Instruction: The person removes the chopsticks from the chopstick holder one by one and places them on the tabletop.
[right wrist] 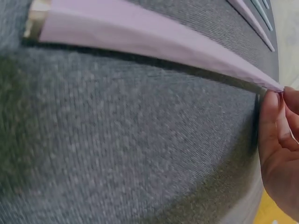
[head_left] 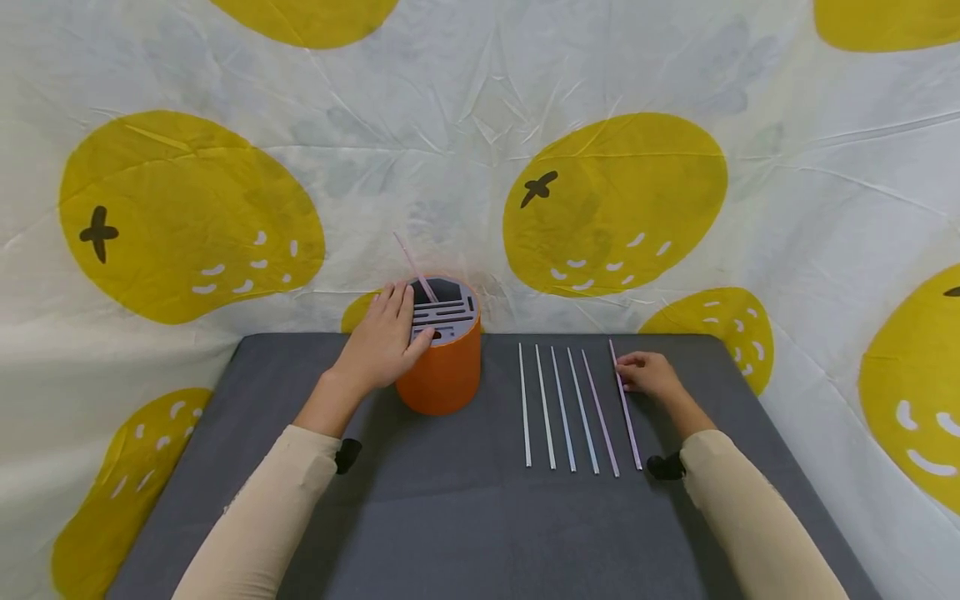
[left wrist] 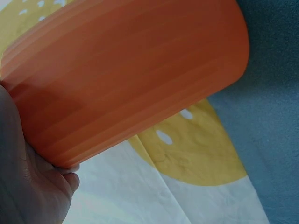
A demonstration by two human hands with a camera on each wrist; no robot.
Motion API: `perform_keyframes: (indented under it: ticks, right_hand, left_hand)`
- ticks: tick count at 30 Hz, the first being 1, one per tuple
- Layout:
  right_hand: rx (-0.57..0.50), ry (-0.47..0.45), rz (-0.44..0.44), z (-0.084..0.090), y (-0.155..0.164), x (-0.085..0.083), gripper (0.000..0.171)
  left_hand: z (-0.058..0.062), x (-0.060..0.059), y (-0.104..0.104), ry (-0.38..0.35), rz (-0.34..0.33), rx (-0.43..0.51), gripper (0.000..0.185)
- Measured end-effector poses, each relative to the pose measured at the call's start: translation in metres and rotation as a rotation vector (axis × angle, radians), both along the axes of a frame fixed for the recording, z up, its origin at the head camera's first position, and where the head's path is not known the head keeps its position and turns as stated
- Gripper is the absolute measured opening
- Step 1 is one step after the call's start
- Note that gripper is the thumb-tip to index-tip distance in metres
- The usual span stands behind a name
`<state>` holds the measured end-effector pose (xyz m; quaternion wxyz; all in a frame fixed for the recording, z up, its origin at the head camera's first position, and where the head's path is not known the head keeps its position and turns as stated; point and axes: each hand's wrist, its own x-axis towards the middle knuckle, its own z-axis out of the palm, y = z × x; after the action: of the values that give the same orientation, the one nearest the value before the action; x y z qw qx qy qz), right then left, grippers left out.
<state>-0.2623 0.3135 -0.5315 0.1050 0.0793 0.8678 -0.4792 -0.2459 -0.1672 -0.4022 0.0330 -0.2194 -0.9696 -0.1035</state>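
An orange knife-and-utensil holder (head_left: 441, 382) with a grey slotted top stands near the table's back edge, one pink chopstick (head_left: 414, 262) leaning out of its rear opening. My left hand (head_left: 378, 337) rests on the holder's left rim with fingers straight and the thumb over the near side of the top. The left wrist view shows the holder's ribbed orange wall (left wrist: 131, 79) beside the palm. At the right, my right hand (head_left: 648, 375) pinches a lilac chopstick (head_left: 630, 425) near its far end between thumb and fingers. Its metallic-looking near end (right wrist: 36, 21) appears in the right wrist view.
Several pastel chopsticks lie in a row left of the right hand: white (head_left: 524, 408), blue (head_left: 563, 412) and pink (head_left: 602, 417) ones. A dark grey cloth (head_left: 450, 517) covers the table. Behind hangs a white curtain (head_left: 465, 192) with yellow fruit prints.
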Motion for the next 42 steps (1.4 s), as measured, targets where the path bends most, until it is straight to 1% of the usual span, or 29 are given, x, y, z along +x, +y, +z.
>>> perform_keyframes:
  ticks: [4, 12, 17, 24, 30, 35, 38, 42]
  right_hand:
    - [-0.017, -0.007, -0.021, -0.002, -0.002, -0.001, 0.034]
    - [0.042, -0.029, -0.067, 0.001, -0.008, -0.001, 0.033]
    - [0.055, -0.034, -0.084, -0.002, -0.010, 0.000, 0.032]
    - [0.095, -0.022, -0.074, -0.006, -0.011, -0.002, 0.031]
    - [0.146, -0.001, -0.058, -0.004, -0.014, -0.001, 0.030]
    - [0.181, 0.012, -0.052, -0.004, -0.014, 0.000, 0.030]
    - [0.171, 0.017, -0.045, -0.005, -0.013, 0.000, 0.031]
    - [0.103, 0.021, -0.035, -0.005, -0.010, 0.001, 0.033]
  left_hand:
    - [0.000, 0.000, 0.000, 0.005, -0.003, 0.004, 0.082]
    - [-0.001, 0.000, 0.000, 0.014, -0.007, 0.004, 0.082]
    - [-0.002, 0.000, 0.001, 0.014, -0.006, 0.003, 0.082]
    - [-0.003, -0.002, 0.000, 0.015, -0.007, 0.006, 0.082]
    - [-0.005, -0.003, -0.001, 0.029, -0.005, 0.008, 0.082]
    - [-0.003, -0.003, 0.000, 0.026, -0.007, 0.008, 0.082]
    - [-0.002, -0.002, 0.001, 0.024, -0.007, 0.010, 0.081]
    - [-0.002, -0.001, 0.001, 0.018, -0.003, 0.010, 0.081]
